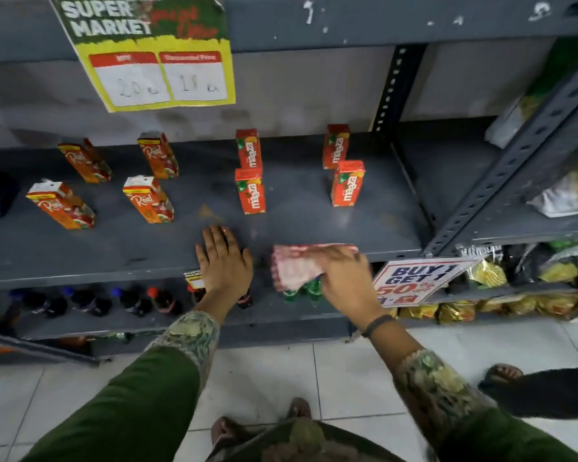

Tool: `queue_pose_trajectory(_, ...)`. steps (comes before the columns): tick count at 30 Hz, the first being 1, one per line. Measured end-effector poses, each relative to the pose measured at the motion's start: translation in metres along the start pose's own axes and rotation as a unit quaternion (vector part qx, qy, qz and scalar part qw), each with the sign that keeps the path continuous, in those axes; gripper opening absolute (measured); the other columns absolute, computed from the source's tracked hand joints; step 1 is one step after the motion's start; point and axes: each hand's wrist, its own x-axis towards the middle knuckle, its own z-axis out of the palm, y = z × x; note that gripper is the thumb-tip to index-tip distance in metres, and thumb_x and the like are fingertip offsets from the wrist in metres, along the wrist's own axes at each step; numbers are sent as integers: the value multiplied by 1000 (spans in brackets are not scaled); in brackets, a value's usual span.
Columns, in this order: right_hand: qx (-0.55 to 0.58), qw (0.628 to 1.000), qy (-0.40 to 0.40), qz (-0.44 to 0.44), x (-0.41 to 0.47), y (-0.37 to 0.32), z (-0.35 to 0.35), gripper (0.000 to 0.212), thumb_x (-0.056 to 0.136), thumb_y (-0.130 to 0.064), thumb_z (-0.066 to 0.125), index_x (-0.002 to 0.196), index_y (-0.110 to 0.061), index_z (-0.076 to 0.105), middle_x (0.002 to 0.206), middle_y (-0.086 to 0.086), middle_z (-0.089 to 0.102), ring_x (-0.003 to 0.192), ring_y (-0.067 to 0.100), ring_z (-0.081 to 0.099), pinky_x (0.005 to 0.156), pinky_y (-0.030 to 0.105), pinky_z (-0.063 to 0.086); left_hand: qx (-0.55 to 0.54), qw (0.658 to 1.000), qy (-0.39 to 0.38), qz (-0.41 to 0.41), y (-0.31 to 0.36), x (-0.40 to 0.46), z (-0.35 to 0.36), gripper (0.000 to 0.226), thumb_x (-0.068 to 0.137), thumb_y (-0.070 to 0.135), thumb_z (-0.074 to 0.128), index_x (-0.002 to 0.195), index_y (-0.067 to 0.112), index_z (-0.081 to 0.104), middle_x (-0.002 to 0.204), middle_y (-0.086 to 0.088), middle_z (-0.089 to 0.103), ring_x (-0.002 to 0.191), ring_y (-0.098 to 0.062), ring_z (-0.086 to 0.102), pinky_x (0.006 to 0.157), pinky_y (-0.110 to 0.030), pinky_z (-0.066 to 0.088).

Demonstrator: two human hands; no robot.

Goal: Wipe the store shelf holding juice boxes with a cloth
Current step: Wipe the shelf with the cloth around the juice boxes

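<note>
Shelf (314,225), grey metal, long axis running left to right across the view, front lip toward the camera. On it, eight juice boxes in four front-and-back pairs: two orange "Real" cartons at far left (60,205) and behind (85,160), two more just right of them (148,199) and (158,155), then red "Maaza" boxes at centre (250,191) and (248,148) and at right (347,183) and (336,146). All upright, long axes vertical, printed faces toward the front; each pair well apart from the next.

Left hand (223,261) palm down on the front of the shelf, fingers extended and slightly spread, flat on the bare metal, gripping nothing.

Right hand (342,275) at the front lip, just right of the left hand, fingers curled over the cloth (296,266). Cloth pink-and-white, bunched, long axis roughly left to right, lying on the shelf edge and hanging partly over it. Blurred here, so perhaps pressed down rather than pinched; hard to tell.

Below, lower shelf (181,325) holding dark bottles (141,300) at left and green bottles (306,290) under the cloth.

Above, yellow price poster (161,75); at right, "Buy 1 Get 1" sign (417,280).
</note>
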Motion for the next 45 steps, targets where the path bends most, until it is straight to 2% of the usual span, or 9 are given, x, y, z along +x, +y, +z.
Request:
queue_pose_trajectory(3,8,984,92,152,8,37,-13,61,71,2,52,125,-26,56,129,2,63,122,24,52,100,43,40,0,1000,-3,-9,3,-1,-2,65,95,36,23,147,3,0,158,-19,-3,146,-33,-7,120,-50,-1)
queue_pose_trajectory(5,-15,983,45,177,19,44,-14,61,75,0,51,132,-22,50,139,4,54,134,22,41,107,46,32,-1,1000,-4,-10,4,-2,-3,65,96,36,22,147,4,-1,158,-19,-3,146,-33,-7,120,-50,-1)
queue_pose_trajectory(11,72,994,-56,-58,5,11,-4,64,72,8,50,126,-25,58,135,0,59,131,19,48,114,39,28,12,1000,-1,3,2,-2,-3,65,96,37,23,147,5,-1,158,-19,-3,146,-34,-6,119,-49,-1)
queue_pose_trajectory(16,103,968,175,150,7,62,-34,60,70,15,46,121,-13,60,124,14,64,110,31,62,100,42,50,19,1000,-4,6,1,-2,-4,64,96,37,22,147,5,-1,158,-18,-4,145,-33,-8,120,-49,-1)
queue_pose_trajectory(20,-29,955,32,294,38,88,-47,40,79,2,50,119,-3,56,123,22,59,109,39,59,87,46,53,16,1000,0,10,2,-3,-5,64,96,37,22,147,6,0,158,-19,-2,145,-33,-7,120,-49,-1)
queue_pose_trajectory(26,-44,990,-32,127,-3,20,-22,40,82,-7,51,120,-18,57,119,9,64,104,28,62,84,37,52,8,1000,11,15,1,-3,-2,64,96,36,25,147,5,3,157,-21,1,145,-35,-5,119,-50,1)
queue_pose_trajectory(29,72,978,53,188,-16,10,-35,34,83,-10,55,114,-22,59,100,9,70,90,31,65,72,37,56,9,1000,6,18,-1,0,0,64,96,37,25,147,5,3,157,-21,0,145,-35,-5,119,-51,2)
queue_pose_trajectory(35,56,891,320,318,88,77,-89,38,82,-10,57,120,-13,55,117,19,54,105,37,54,73,44,55,4,1000,-4,17,-2,1,-1,64,96,38,23,147,6,0,157,-20,-2,145,-34,-6,119,-51,1)
queue_pose_trajectory(45,-65,969,-94,221,156,145,-39,42,94,-14,43,136,-15,45,146,23,31,124,45,46,102,50,44,3,1000,-2,21,-5,4,1,63,96,37,27,148,8,3,157,-20,1,145,-35,-4,118,-50,2)
